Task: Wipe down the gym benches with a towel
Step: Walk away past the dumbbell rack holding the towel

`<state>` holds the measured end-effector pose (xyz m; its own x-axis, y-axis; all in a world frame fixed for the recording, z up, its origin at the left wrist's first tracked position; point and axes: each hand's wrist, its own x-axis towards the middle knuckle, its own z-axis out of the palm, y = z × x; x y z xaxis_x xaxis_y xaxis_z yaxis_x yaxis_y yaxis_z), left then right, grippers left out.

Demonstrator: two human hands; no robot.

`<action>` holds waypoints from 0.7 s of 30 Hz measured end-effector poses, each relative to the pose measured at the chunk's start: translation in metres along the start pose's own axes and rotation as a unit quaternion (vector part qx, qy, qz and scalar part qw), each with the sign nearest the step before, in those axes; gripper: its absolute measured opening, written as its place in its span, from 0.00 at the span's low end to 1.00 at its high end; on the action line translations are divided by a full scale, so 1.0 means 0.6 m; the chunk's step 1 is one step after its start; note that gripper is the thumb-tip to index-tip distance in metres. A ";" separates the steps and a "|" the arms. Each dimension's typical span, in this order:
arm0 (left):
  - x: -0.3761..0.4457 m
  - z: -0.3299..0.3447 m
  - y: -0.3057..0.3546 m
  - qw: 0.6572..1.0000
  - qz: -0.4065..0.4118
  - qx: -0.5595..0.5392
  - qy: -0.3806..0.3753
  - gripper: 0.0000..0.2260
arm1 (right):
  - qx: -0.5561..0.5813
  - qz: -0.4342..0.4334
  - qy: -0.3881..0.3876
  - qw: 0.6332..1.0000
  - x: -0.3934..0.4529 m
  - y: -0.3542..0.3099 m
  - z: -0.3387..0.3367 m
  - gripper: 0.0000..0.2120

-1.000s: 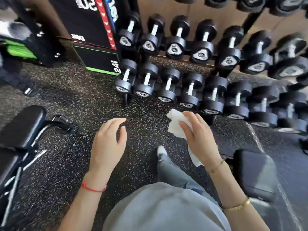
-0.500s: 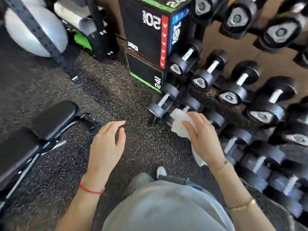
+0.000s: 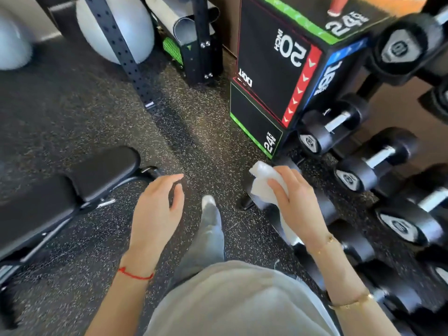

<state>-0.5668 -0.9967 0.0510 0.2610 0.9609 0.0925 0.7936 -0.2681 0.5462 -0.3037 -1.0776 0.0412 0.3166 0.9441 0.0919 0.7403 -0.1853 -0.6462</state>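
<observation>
A black padded gym bench [image 3: 72, 187] on a metal frame stands at the left, its end pad close to my left hand. My left hand [image 3: 157, 212] hovers over the floor with relaxed fingers and holds nothing. My right hand [image 3: 300, 209] grips a folded white towel [image 3: 264, 183] in the air in front of the dumbbell rack, apart from the bench.
A rack of black dumbbells [image 3: 378, 163] fills the right side. A black plyo box [image 3: 278, 76] stands ahead on the right. A perforated black upright [image 3: 118, 47], grey exercise balls [image 3: 114, 27] and rolled mats [image 3: 186, 18] are at the back. Speckled rubber floor [image 3: 194, 146] lies ahead.
The view has swung left: the dumbbell rack slid to the right and the bench on the left came closer. Both hands kept their pose, the right still gripping the towel.
</observation>
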 end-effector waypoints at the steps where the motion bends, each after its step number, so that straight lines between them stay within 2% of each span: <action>1: 0.036 0.003 -0.005 1.000 -0.002 -0.001 0.000 0.13 | 0.000 0.001 -0.003 1.000 0.033 0.001 0.008 0.15; 5: 0.200 0.004 -0.019 1.000 0.010 0.006 0.003 0.13 | 0.009 0.008 0.005 1.000 0.183 -0.001 0.036 0.13; 11: 0.462 -0.002 -0.018 0.997 0.075 0.020 -0.016 0.13 | 0.012 0.031 0.049 0.998 0.416 -0.019 0.059 0.13; 21: 0.800 0.052 0.025 0.987 0.146 0.003 -0.064 0.13 | 0.007 0.074 0.090 0.993 0.681 0.015 0.061 0.10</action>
<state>-0.4126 -0.5419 0.0774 0.5461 0.8262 0.1381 0.6777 -0.5327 0.5069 -0.1897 -0.6837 0.0451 0.5237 0.8422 0.1281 0.6692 -0.3136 -0.6737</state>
